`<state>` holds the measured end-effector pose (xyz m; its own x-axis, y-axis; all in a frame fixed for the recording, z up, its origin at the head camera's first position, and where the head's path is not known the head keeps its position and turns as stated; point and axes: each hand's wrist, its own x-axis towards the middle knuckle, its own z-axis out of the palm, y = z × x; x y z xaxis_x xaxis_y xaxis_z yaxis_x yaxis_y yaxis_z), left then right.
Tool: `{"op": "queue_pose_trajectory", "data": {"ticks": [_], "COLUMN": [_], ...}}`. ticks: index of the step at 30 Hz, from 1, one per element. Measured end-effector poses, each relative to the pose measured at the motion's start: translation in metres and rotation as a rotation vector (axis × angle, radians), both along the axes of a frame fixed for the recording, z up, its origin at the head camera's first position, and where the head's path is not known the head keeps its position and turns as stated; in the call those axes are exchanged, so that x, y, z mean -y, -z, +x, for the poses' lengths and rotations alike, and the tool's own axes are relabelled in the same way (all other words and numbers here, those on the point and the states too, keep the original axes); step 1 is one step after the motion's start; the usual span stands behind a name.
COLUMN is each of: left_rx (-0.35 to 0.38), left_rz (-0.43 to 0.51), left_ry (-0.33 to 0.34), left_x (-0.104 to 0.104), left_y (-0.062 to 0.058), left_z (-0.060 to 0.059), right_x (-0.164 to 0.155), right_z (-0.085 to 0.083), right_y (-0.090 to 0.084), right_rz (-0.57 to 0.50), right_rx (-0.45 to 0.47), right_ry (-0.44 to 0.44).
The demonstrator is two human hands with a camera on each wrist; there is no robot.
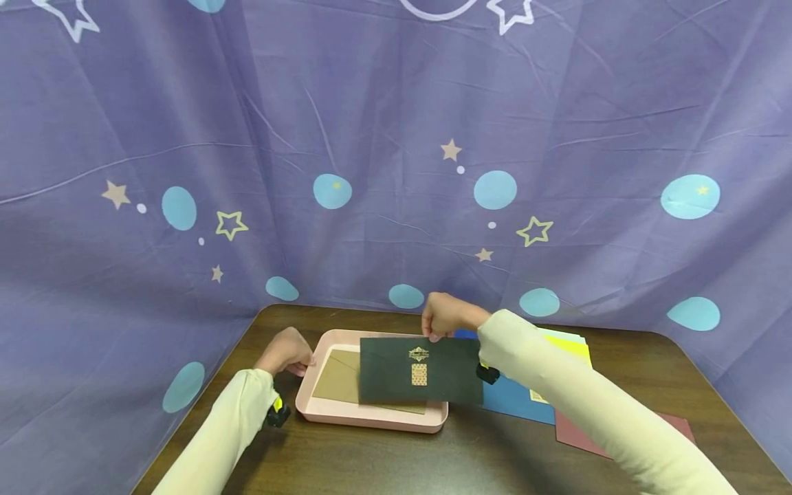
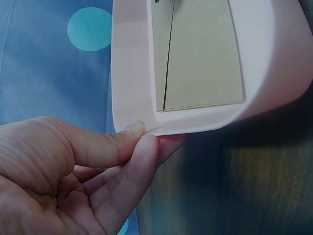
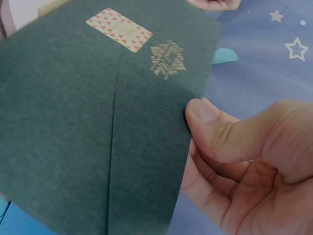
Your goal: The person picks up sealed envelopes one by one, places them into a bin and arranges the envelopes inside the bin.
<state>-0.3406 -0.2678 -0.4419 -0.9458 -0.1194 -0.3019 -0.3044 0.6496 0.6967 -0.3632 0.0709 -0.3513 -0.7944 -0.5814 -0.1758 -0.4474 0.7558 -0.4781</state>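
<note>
My right hand (image 1: pixel 447 316) pinches the top edge of a dark green envelope (image 1: pixel 390 375), thumb on its near face. The envelope carries a gold emblem (image 3: pixel 167 59) and a small patterned sticker (image 3: pixel 120 29). It hangs tilted over the right part of a pink tray (image 1: pixel 371 418). Inside the tray lies a tan envelope (image 1: pixel 337 375), partly covered by the green one in the head view. At the tray's left end, my left hand (image 1: pixel 289 352) pinches the rim between thumb and fingers, as the left wrist view (image 2: pixel 112 156) shows.
Right of the tray, a blue envelope (image 1: pixel 520 400) lies on the brown table (image 1: pixel 470 454), with a yellow one (image 1: pixel 572 347) behind it. A dark red envelope (image 1: pixel 581 434) lies nearer, partly under my right sleeve. A purple patterned curtain (image 1: pixel 396 151) hangs behind the table.
</note>
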Motion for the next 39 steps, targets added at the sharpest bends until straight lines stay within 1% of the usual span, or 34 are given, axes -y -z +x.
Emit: {"op": "queue_pose_trajectory", "data": {"ticks": [3, 6, 9, 12, 16, 21, 26, 31, 39], "left_rx": [0.005, 0.002, -0.007, -0.007, -0.006, -0.003, -0.009, -0.019, -0.002], "left_rz": [-0.001, -0.015, -0.025, -0.036, -0.059, -0.079, -0.061, -0.043, -0.069], "left_ry": [-0.004, -0.009, -0.012, -0.014, -0.012, -0.013, -0.024, -0.017, -0.014], "left_x": [-0.001, -0.001, -0.002, -0.002, -0.002, -0.002, -0.002, -0.002, -0.002], "left_y": [-0.001, -0.002, -0.002, -0.002, -0.001, -0.002, -0.002, -0.002, -0.004], "left_z": [0.001, 0.002, 0.002, 0.001, -0.001, 0.0, 0.0, 0.001, 0.002], "right_x": [0.005, 0.011, 0.017, 0.024, 0.031, 0.036, 0.04, 0.043, 0.051], "right_z": [0.0, 0.001, 0.002, 0.003, 0.004, 0.004, 0.002, 0.002, 0.006], "right_y": [-0.005, -0.009, -0.009, -0.005, 0.005, 0.016, 0.028, 0.036, 0.046], "right_rz": [-0.049, -0.113, -0.172, -0.219, -0.251, -0.249, -0.228, -0.23, -0.198], "right_rx": [0.008, 0.036, 0.055, 0.065, 0.071, 0.091, 0.091, 0.078, 0.036], "right_ry": [0.003, 0.017, 0.035, 0.055, 0.074, 0.084, 0.084, 0.089, 0.107]}}
